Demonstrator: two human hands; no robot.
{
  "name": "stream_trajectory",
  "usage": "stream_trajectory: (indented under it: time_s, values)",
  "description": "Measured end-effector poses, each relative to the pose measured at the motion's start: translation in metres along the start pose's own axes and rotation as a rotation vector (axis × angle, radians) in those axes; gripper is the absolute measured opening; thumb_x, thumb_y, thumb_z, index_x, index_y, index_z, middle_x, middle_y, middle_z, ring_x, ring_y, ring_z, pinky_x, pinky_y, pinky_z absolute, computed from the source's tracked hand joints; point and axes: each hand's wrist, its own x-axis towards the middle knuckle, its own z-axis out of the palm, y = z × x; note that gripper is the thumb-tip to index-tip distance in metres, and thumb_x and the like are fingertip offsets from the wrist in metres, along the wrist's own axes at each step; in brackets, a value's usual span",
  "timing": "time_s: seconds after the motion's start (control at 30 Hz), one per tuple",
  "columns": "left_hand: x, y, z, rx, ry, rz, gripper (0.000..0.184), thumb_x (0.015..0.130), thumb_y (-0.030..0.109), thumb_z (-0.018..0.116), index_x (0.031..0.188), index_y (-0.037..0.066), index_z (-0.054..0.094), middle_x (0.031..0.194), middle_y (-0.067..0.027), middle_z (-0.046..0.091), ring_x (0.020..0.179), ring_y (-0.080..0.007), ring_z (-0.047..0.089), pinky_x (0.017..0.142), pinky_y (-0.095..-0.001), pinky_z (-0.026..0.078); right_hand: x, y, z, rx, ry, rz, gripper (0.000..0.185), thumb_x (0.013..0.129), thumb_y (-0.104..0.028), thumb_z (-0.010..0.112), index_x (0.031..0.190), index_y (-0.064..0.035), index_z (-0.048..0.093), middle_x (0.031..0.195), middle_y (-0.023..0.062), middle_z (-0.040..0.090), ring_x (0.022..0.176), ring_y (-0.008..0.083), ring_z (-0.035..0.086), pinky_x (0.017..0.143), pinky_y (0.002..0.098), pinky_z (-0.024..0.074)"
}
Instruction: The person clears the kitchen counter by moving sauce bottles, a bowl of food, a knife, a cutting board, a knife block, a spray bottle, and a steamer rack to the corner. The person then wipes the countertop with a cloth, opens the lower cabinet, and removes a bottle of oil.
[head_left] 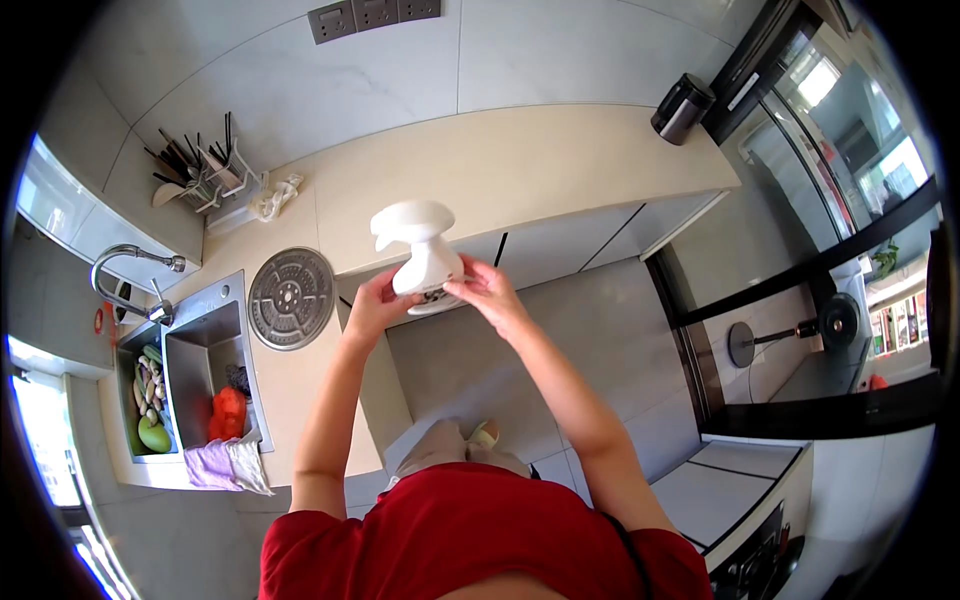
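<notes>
Both hands are closed around the lower part of a white object with a rounded head, a narrow neck and a wider base (428, 262). A short piece juts out from the left of its head; its exact kind cannot be made out. My left hand (376, 305) grips the left side of the base. On the right side, my right hand (492, 298) holds it with fingers and thumb near some dark markings. The object is held up in front of the counter (480, 160), roughly upright.
A round dark perforated plate (291, 298) lies beside the sink (205, 330), which holds vegetables and a red-orange item (227, 413). A utensil rack (215, 178) and crumpled plastic (276, 197) stand behind. A dark cylinder (683, 108) is at the counter's right end.
</notes>
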Motion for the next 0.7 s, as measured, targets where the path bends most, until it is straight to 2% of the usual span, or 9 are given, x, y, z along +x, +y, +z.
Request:
stream_trajectory:
  time_s: [0.17,0.27,0.4,0.47,0.7]
  values:
    - [0.099,0.02,0.014,0.025,-0.039,0.088,0.055,0.075,0.005,0.07,0.124,-0.005,0.047,0.108,-0.0102,0.06,0.097,-0.0145,0.057,0.087,-0.0281,0.046,0.08,-0.035,-0.049,-0.07,0.019,-0.068,0.054,0.08,-0.011,0.067,0.127,-0.0011,0.044,0.12,0.0112,0.054,0.109,0.0174,0.052,0.093,0.0306,0.0425]
    - [0.171,0.023,0.006,0.035,-0.041,0.112,0.056,0.074,0.007,0.071,0.123,-0.004,0.048,0.108,-0.0115,0.06,0.099,-0.0167,0.057,0.087,-0.0292,0.046,0.141,-0.051,-0.071,-0.134,0.03,-0.137,0.053,0.079,-0.011,0.068,0.126,-0.0001,0.045,0.121,0.0125,0.054,0.107,0.019,0.054,0.091,0.0313,0.0441]
    - [0.265,0.034,-0.008,0.059,-0.034,0.113,0.058,0.074,0.006,0.071,0.126,-0.003,0.045,0.111,-0.01,0.059,0.101,-0.0157,0.056,0.09,-0.0292,0.045,0.231,-0.066,-0.096,-0.183,0.041,-0.122,0.052,0.081,-0.009,0.065,0.127,-0.0001,0.044,0.122,0.0129,0.052,0.112,0.02,0.051,0.094,0.031,0.0422]
    - [0.31,0.03,-0.018,0.014,-0.009,0.103,0.058,0.073,0.009,0.072,0.124,-0.002,0.048,0.111,-0.012,0.059,0.104,-0.0185,0.056,0.091,-0.0308,0.045,0.278,-0.065,-0.107,-0.169,0.035,-0.128,0.052,0.081,-0.008,0.065,0.127,-0.0003,0.043,0.123,0.0127,0.052,0.112,0.02,0.051,0.094,0.0311,0.0422]
    - [0.417,0.003,-0.053,-0.028,0.051,0.043,0.059,0.074,0.005,0.071,0.126,-0.002,0.045,0.116,-0.0124,0.056,0.109,-0.0183,0.053,0.094,-0.0304,0.043,0.401,-0.036,-0.133,-0.071,-0.034,-0.108,0.053,0.081,-0.007,0.064,0.128,0.0004,0.041,0.123,0.0118,0.051,0.112,0.0189,0.051,0.095,0.0305,0.0416]
